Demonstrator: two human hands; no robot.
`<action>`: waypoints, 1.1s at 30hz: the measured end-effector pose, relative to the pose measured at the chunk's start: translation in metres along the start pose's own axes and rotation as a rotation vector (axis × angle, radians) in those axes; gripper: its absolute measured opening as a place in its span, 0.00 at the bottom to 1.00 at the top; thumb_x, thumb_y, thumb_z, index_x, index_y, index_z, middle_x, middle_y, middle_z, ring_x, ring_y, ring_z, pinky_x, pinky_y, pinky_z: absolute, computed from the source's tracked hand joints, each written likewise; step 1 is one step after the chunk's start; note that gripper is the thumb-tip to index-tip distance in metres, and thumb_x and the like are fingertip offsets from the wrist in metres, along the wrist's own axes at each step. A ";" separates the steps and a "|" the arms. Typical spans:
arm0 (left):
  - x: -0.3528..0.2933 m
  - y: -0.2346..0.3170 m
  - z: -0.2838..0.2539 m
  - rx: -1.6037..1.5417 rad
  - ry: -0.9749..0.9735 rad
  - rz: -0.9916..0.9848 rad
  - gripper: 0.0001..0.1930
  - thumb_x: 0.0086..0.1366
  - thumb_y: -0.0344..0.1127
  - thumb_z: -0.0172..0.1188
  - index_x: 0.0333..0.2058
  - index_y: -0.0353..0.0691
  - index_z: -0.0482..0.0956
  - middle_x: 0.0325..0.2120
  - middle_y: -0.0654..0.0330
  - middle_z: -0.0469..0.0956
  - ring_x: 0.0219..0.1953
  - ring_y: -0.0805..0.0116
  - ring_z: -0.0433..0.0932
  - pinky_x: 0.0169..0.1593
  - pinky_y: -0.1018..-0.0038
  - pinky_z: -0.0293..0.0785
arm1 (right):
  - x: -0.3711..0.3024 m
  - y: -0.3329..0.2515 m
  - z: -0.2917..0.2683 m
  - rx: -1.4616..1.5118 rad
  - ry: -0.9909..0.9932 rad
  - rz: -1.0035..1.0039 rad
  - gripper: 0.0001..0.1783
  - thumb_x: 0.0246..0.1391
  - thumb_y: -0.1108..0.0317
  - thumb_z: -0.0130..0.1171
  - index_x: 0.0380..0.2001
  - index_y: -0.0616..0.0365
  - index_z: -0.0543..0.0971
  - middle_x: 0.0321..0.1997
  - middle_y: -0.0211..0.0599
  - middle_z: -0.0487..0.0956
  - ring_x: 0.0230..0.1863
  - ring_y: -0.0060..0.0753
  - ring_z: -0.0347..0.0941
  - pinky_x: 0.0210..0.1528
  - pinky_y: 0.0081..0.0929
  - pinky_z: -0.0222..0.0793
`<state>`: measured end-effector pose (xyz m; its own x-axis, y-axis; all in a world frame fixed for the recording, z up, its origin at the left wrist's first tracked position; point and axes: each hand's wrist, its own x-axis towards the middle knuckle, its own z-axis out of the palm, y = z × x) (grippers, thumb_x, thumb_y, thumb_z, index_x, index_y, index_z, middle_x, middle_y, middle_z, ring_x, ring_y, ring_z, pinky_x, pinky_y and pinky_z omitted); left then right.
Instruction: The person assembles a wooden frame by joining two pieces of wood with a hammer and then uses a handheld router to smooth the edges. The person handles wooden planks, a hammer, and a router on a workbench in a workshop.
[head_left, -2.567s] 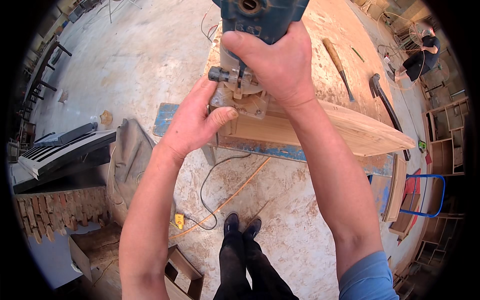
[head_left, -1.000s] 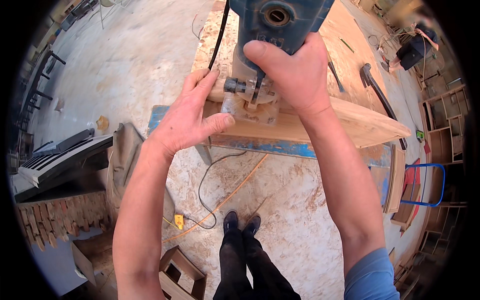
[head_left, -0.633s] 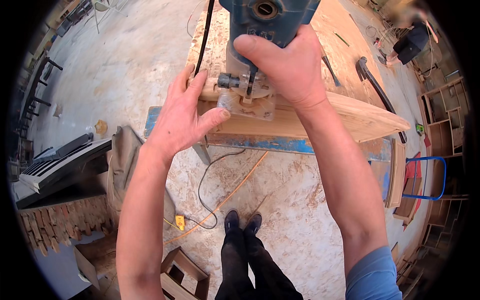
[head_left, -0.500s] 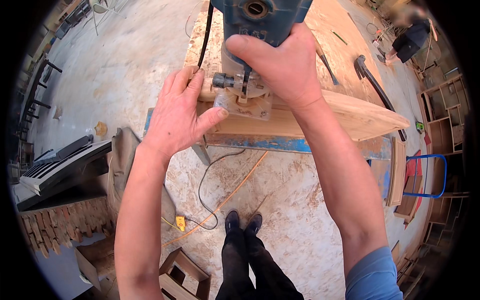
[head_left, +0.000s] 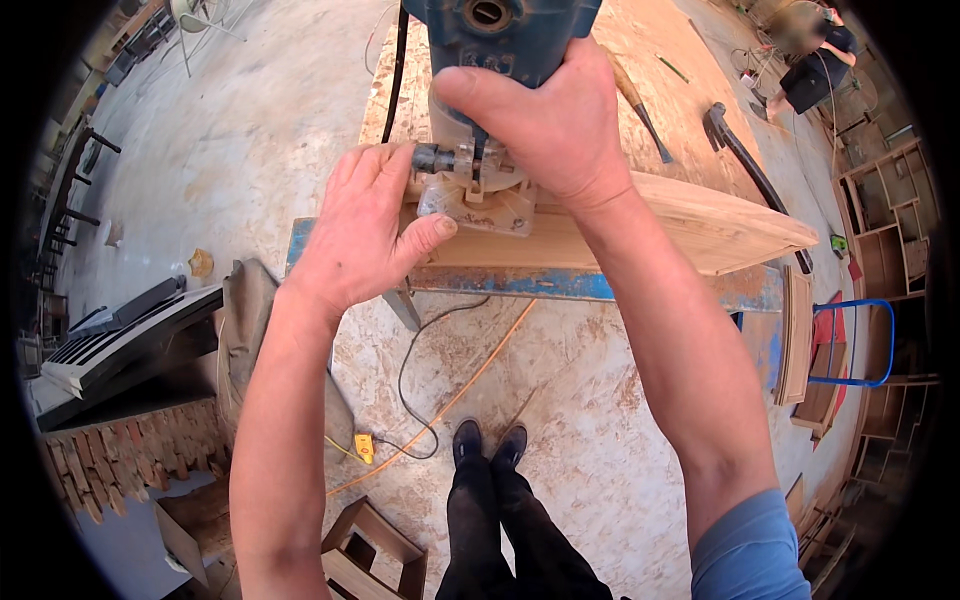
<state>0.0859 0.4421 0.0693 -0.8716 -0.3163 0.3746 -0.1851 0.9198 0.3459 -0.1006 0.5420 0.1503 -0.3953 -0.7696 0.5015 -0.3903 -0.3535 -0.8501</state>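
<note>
My right hand (head_left: 555,135) is closed around the blue body of a trim router (head_left: 500,55). The router stands upright, its clear base plate (head_left: 480,208) lying on the edge of a pale wooden board (head_left: 690,225). The bit is not plainly visible. My left hand (head_left: 360,225) grips the board's left end, fingers over the top and thumb on the near side, right beside the router's black knob (head_left: 432,157). Shaped to a slant at its right end, the board sits along the near side of a workbench (head_left: 560,285) with worn blue paint.
A chisel (head_left: 640,108), a pencil (head_left: 673,68) and a hammer-like tool (head_left: 745,160) lie on the bench beyond the board. The router's black cord (head_left: 396,75) runs up at left. An orange cord (head_left: 480,370) crosses the floor. Another person (head_left: 820,65) is at far right.
The router and my right hand have slid a little left along the board, closer to my left hand. My left hand keeps its place. The other person's arm has shifted.
</note>
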 end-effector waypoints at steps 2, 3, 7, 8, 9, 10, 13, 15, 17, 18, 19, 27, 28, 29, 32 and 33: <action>0.001 0.001 0.000 -0.020 -0.023 -0.031 0.41 0.67 0.71 0.49 0.53 0.31 0.70 0.49 0.45 0.69 0.55 0.44 0.64 0.63 0.55 0.60 | 0.000 0.001 0.000 -0.003 0.014 -0.040 0.27 0.43 0.63 0.77 0.45 0.63 0.80 0.39 0.37 0.84 0.39 0.27 0.79 0.44 0.28 0.76; 0.002 0.003 -0.003 -0.031 -0.054 -0.057 0.43 0.65 0.70 0.52 0.57 0.30 0.69 0.51 0.45 0.69 0.55 0.45 0.64 0.63 0.55 0.61 | -0.001 0.002 0.000 -0.006 0.027 -0.057 0.27 0.42 0.63 0.77 0.45 0.63 0.80 0.39 0.37 0.84 0.39 0.28 0.79 0.44 0.28 0.76; 0.003 0.004 -0.003 -0.070 -0.084 -0.110 0.45 0.64 0.70 0.54 0.60 0.30 0.68 0.50 0.46 0.69 0.54 0.46 0.64 0.62 0.57 0.62 | 0.000 -0.001 0.000 -0.010 0.009 0.012 0.28 0.42 0.62 0.77 0.45 0.63 0.80 0.39 0.37 0.84 0.38 0.28 0.79 0.43 0.29 0.76; 0.003 0.004 -0.003 -0.079 -0.082 -0.112 0.45 0.64 0.70 0.54 0.60 0.30 0.69 0.50 0.46 0.69 0.53 0.46 0.64 0.62 0.57 0.63 | 0.000 0.000 0.000 -0.014 0.006 0.003 0.28 0.42 0.62 0.77 0.46 0.63 0.80 0.39 0.37 0.84 0.38 0.28 0.79 0.43 0.29 0.76; 0.003 0.004 -0.002 -0.088 -0.080 -0.114 0.45 0.64 0.70 0.54 0.60 0.30 0.69 0.49 0.46 0.69 0.53 0.46 0.64 0.61 0.57 0.63 | 0.000 0.001 -0.001 -0.018 0.003 -0.005 0.28 0.42 0.62 0.78 0.46 0.63 0.79 0.39 0.37 0.84 0.38 0.28 0.79 0.43 0.29 0.76; 0.004 0.004 -0.002 -0.097 -0.078 -0.116 0.45 0.63 0.70 0.55 0.59 0.29 0.69 0.49 0.46 0.69 0.53 0.47 0.64 0.61 0.57 0.63 | 0.001 0.002 -0.001 -0.022 0.000 -0.014 0.29 0.42 0.62 0.78 0.46 0.63 0.79 0.39 0.37 0.84 0.38 0.28 0.79 0.43 0.29 0.76; 0.002 0.003 -0.001 -0.121 -0.074 -0.136 0.45 0.63 0.71 0.55 0.58 0.29 0.70 0.47 0.46 0.69 0.51 0.47 0.64 0.60 0.57 0.63 | 0.001 0.005 0.000 -0.026 0.018 -0.064 0.29 0.42 0.62 0.78 0.47 0.63 0.79 0.39 0.37 0.84 0.38 0.28 0.79 0.43 0.28 0.76; 0.001 0.001 -0.001 -0.125 -0.061 -0.136 0.46 0.62 0.71 0.55 0.58 0.29 0.69 0.47 0.46 0.69 0.51 0.47 0.64 0.60 0.57 0.64 | 0.001 0.003 0.002 -0.017 0.007 -0.032 0.29 0.42 0.62 0.78 0.47 0.63 0.79 0.39 0.37 0.84 0.39 0.28 0.79 0.44 0.28 0.76; 0.004 0.003 0.000 -0.139 -0.057 -0.129 0.46 0.62 0.72 0.56 0.59 0.29 0.69 0.46 0.46 0.69 0.51 0.47 0.64 0.59 0.57 0.64 | 0.005 0.025 -0.001 -0.071 0.010 -0.168 0.29 0.42 0.62 0.78 0.46 0.63 0.79 0.40 0.37 0.84 0.39 0.28 0.79 0.44 0.28 0.76; 0.011 0.008 0.003 -0.159 -0.060 -0.112 0.47 0.62 0.72 0.56 0.59 0.29 0.69 0.46 0.46 0.69 0.51 0.48 0.64 0.59 0.57 0.64 | 0.011 0.066 -0.009 -0.142 0.023 -0.319 0.29 0.42 0.62 0.78 0.46 0.63 0.79 0.40 0.37 0.84 0.39 0.28 0.79 0.44 0.28 0.76; 0.008 0.005 0.002 -0.162 -0.061 -0.127 0.47 0.62 0.72 0.56 0.59 0.29 0.69 0.46 0.46 0.69 0.51 0.48 0.64 0.59 0.57 0.64 | 0.012 0.070 -0.005 -0.124 0.014 -0.317 0.29 0.42 0.62 0.78 0.46 0.63 0.79 0.40 0.37 0.84 0.39 0.28 0.79 0.44 0.29 0.76; 0.004 0.002 0.001 -0.177 -0.056 -0.144 0.47 0.61 0.72 0.56 0.60 0.30 0.69 0.47 0.47 0.69 0.50 0.49 0.64 0.59 0.58 0.64 | 0.002 0.002 -0.002 -0.002 -0.007 -0.013 0.31 0.42 0.61 0.78 0.48 0.63 0.77 0.42 0.38 0.83 0.42 0.29 0.78 0.46 0.29 0.76; 0.005 0.002 0.001 -0.178 -0.059 -0.143 0.47 0.61 0.72 0.56 0.60 0.30 0.69 0.47 0.47 0.69 0.50 0.49 0.63 0.59 0.58 0.64 | 0.002 0.003 -0.003 -0.006 -0.001 -0.023 0.31 0.42 0.61 0.78 0.48 0.63 0.77 0.42 0.38 0.83 0.42 0.29 0.78 0.46 0.30 0.76; 0.004 0.001 0.002 -0.176 -0.056 -0.144 0.47 0.61 0.72 0.57 0.60 0.31 0.69 0.47 0.47 0.69 0.50 0.49 0.64 0.59 0.58 0.64 | 0.002 0.003 -0.002 -0.005 0.003 -0.028 0.31 0.42 0.61 0.78 0.48 0.63 0.77 0.42 0.38 0.83 0.42 0.29 0.78 0.46 0.30 0.76; 0.004 0.000 0.002 -0.169 -0.051 -0.148 0.46 0.61 0.72 0.58 0.60 0.31 0.69 0.47 0.48 0.69 0.50 0.49 0.64 0.59 0.57 0.64 | 0.002 0.004 -0.001 0.002 0.007 -0.035 0.31 0.42 0.61 0.78 0.48 0.63 0.77 0.42 0.38 0.83 0.41 0.29 0.78 0.46 0.30 0.76; 0.004 0.000 0.002 -0.166 -0.054 -0.150 0.46 0.60 0.72 0.58 0.59 0.31 0.70 0.47 0.48 0.70 0.50 0.49 0.64 0.59 0.58 0.64 | 0.002 0.004 -0.001 0.009 0.004 -0.031 0.31 0.42 0.61 0.78 0.48 0.63 0.77 0.42 0.38 0.83 0.42 0.29 0.78 0.46 0.30 0.76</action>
<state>0.0817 0.4417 0.0692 -0.8635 -0.4301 0.2635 -0.2416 0.8113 0.5325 -0.1036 0.5398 0.1484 -0.3863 -0.7564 0.5278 -0.3943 -0.3819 -0.8359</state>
